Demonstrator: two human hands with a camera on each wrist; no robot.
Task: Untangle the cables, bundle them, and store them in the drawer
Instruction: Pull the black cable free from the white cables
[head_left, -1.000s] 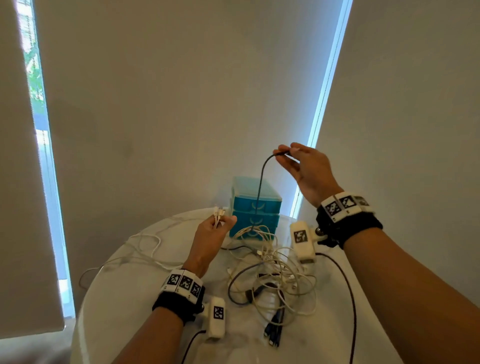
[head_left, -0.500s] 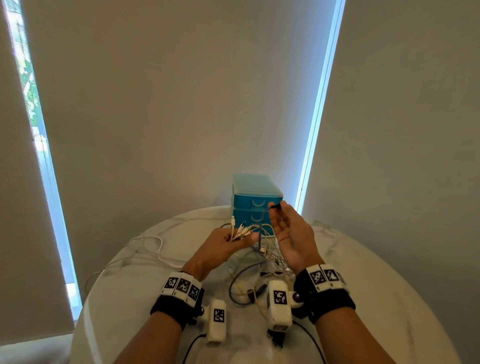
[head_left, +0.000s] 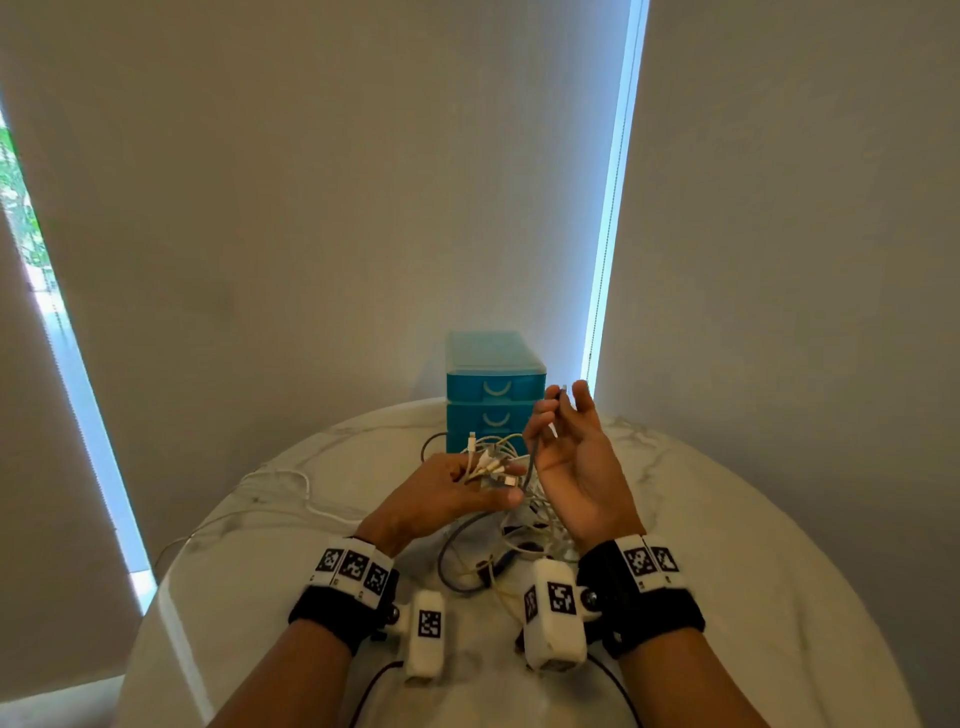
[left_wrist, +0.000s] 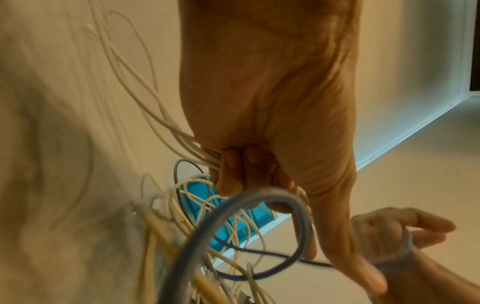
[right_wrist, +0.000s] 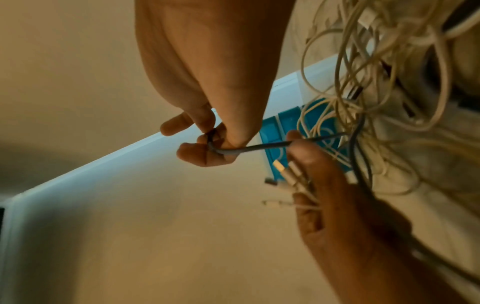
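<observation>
A tangle of white cables (head_left: 511, 525) with a grey cable (head_left: 447, 558) lies on the round marble table (head_left: 753, 545), in front of a blue drawer unit (head_left: 493, 395) with its drawers closed. My left hand (head_left: 457, 493) grips a bunch of white cable ends (head_left: 485, 460), their plugs sticking out past the fingers (right_wrist: 306, 164). My right hand (head_left: 569, 452), palm up just to the right, pinches the plug end of the grey cable (right_wrist: 246, 149) between its fingertips (right_wrist: 205, 152). That cable runs from my right hand down past the left thumb (left_wrist: 348, 242).
Thin white cables (head_left: 280, 488) trail off over the left side of the table. Grey blinds and a bright window strip (head_left: 608, 218) stand behind the drawer unit. The table's right half (head_left: 779, 623) is bare marble.
My right hand has come down from high on the right with the grey cable end and now sits beside the left hand. The left hand has shifted slightly right, still holding the white ends.
</observation>
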